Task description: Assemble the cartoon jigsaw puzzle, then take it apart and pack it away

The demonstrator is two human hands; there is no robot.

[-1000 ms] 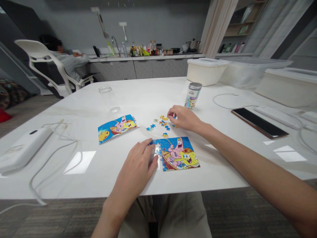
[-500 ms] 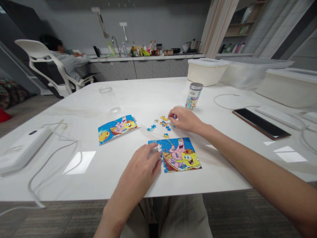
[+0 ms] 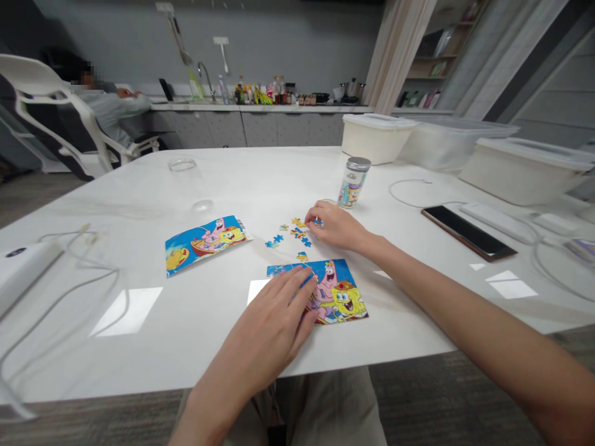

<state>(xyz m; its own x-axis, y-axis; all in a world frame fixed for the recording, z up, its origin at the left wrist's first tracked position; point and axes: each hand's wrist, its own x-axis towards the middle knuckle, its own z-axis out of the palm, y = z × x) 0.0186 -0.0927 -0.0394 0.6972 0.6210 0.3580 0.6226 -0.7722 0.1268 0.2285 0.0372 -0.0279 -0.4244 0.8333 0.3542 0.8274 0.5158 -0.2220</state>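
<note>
At lower center, the left hand (image 3: pixel 273 317) lies outstretched over a flat, straight-edged puzzle (image 3: pixel 348 296). Above, the right hand (image 3: pixel 333 224) curls beside knobbly pieces (image 3: pixel 300 234), any pinch unclear.

White glossy table (image 3: pixel 269 179), mid-frame. On it: puzzle (image 3: pixel 346 294), lower centre; loose pieces (image 3: pixel 300 233), just above; picture card (image 3: pixel 204 243), left of centre; clear cylinder (image 3: pixel 188 186), above card; lidded jar (image 3: pixel 353 183), right of centre; bins (image 3: pixel 377 139), upper right; dark-screened device (image 3: pixel 467 233), right; white box (image 3: pixel 25 275), far left, cables (image 3: pixel 114 271) beside.
</note>
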